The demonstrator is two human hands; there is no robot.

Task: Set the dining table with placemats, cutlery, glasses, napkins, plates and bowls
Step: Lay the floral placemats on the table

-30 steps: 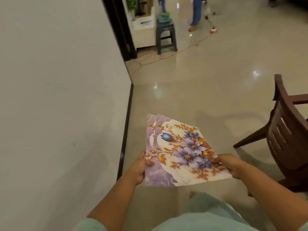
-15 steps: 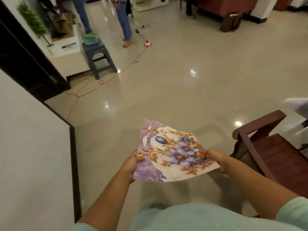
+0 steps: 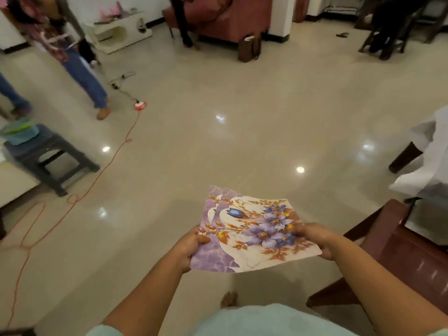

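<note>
Floral placemats fanned, held over floor; left hand and right hand clamped on opposite edges

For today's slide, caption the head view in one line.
Both hands, left and right, hold floral placemats above a glossy floor.

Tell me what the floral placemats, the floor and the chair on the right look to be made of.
Placemats: thin printed sheet, likely plastic or laminated card; they bow slightly between the left hand and right hand.
Floor: polished beige tile or stone, glossy; it mirrors ceiling lights.
Chair: dark red-brown wood, seemingly varnished, with a soft sheen.
</note>
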